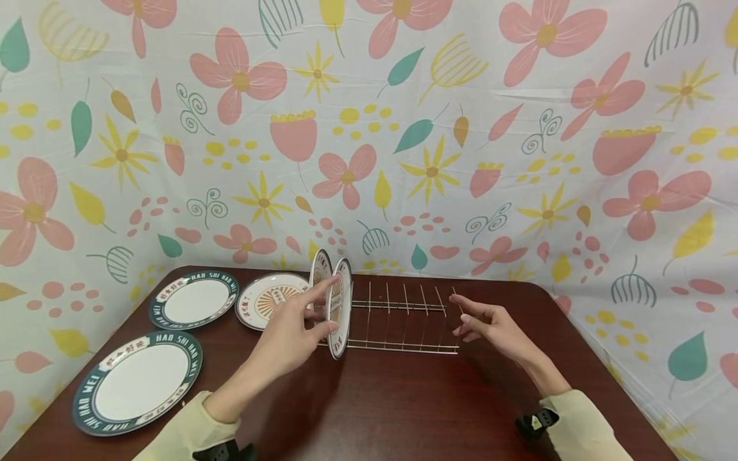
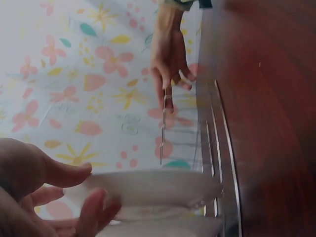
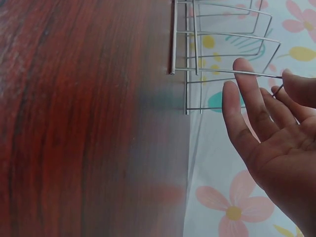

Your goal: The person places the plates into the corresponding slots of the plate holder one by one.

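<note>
My left hand grips a small white plate with a patterned rim by its near edge, holding it upright at the left part of a wire dish rack. Just left of it, a second matching plate stands on edge. In the left wrist view the held plate is seen nearly edge-on, fingers on both sides of it. At the rack's right end, my right hand pinches the upright end wire between thumb and fingers. The right wrist view shows two of that hand's fingers extended beside the wire.
Left of the rack lies a flat white plate with a sunburst pattern. Two green-rimmed plates lie farther left, one at the back and a larger one in front. A flowered cloth hangs behind the dark wooden table.
</note>
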Demonstrator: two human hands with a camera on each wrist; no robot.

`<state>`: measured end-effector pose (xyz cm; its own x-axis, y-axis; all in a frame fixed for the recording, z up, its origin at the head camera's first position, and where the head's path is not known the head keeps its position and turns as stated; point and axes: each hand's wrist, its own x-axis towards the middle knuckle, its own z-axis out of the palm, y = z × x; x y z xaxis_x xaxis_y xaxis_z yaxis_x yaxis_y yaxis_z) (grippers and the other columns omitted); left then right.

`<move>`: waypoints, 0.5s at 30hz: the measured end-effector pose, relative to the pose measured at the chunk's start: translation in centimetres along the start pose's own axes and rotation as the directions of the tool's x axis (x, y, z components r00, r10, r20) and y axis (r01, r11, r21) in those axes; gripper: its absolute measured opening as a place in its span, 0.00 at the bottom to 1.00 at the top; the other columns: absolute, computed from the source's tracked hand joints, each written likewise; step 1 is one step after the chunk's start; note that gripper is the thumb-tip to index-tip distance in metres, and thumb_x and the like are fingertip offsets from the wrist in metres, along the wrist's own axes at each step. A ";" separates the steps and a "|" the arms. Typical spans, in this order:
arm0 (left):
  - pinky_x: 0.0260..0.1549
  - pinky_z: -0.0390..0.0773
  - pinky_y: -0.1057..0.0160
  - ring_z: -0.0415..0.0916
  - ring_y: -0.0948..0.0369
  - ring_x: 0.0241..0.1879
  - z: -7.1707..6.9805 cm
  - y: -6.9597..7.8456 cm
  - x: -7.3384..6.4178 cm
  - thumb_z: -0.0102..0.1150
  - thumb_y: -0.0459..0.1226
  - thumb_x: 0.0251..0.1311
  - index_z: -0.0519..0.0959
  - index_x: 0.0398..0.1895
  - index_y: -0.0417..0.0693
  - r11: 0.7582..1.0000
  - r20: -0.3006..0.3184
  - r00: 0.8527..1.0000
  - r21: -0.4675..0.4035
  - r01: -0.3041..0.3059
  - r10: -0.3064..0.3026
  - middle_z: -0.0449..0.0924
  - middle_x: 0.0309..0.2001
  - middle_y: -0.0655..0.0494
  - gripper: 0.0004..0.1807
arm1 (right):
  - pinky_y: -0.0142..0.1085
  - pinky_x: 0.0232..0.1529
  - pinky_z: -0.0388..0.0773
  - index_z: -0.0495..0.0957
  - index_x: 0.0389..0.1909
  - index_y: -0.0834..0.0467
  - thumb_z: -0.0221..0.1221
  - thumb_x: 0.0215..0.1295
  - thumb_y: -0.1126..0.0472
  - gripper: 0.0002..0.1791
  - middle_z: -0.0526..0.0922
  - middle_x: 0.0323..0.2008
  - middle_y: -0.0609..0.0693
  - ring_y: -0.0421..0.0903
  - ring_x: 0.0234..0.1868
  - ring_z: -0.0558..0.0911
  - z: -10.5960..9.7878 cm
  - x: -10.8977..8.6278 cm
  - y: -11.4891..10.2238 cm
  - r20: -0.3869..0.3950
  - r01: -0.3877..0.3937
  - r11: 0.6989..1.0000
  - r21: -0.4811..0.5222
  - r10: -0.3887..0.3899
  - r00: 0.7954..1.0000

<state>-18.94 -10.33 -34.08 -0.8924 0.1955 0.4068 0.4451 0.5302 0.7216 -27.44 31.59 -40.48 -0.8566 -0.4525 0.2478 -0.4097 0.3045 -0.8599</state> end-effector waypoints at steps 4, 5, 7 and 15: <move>0.23 0.79 0.60 0.76 0.67 0.14 -0.4 -0.1 0.3 0.77 0.30 0.58 0.74 0.76 0.59 0.999 -0.009 1.000 0.034 0.002 -0.002 0.85 0.56 0.42 0.42 | 0.51 0.41 0.88 0.64 0.77 0.68 0.54 0.81 0.67 0.28 0.75 0.71 0.50 0.59 0.44 0.89 0.1 0.0 -0.2 -0.004 0.022 1.000 0.005 -0.022 1.000; 0.20 0.78 0.61 0.74 0.67 0.11 -0.4 -0.2 0.4 0.77 0.30 0.58 0.74 0.76 0.58 1.000 -0.010 1.000 0.023 0.008 -0.008 0.85 0.56 0.40 0.42 | 0.51 0.41 0.88 0.65 0.77 0.69 0.54 0.81 0.67 0.28 0.76 0.70 0.47 0.59 0.44 0.89 0.1 0.0 -0.2 -0.007 0.023 1.000 0.009 -0.023 1.000; 0.11 0.75 0.62 0.75 0.65 0.10 -0.2 -0.4 0.5 0.77 0.29 0.57 0.75 0.76 0.58 1.000 -0.019 1.000 -0.018 0.024 -0.024 0.85 0.55 0.37 0.42 | 0.51 0.41 0.88 0.65 0.77 0.69 0.55 0.81 0.67 0.28 0.77 0.69 0.44 0.59 0.43 0.89 0.1 0.0 -0.2 -0.009 0.022 1.000 0.014 -0.022 1.000; 0.05 0.74 0.60 0.76 0.62 0.08 0.9 -1.2 0.7 0.77 0.25 0.56 0.77 0.73 0.60 0.992 -0.095 0.994 -0.115 0.047 -0.058 0.84 0.56 0.37 0.42 | 0.50 0.41 0.88 0.64 0.77 0.68 0.54 0.82 0.66 0.28 0.76 0.69 0.46 0.58 0.43 0.89 0.1 0.0 -0.1 0.000 0.028 1.000 0.012 -0.028 1.000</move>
<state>-20.14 -10.04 -35.15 -0.9054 0.0853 0.4159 0.4087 0.4403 0.7994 -27.38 31.52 -40.47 -0.8448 -0.4612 0.2714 -0.4294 0.2816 -0.8581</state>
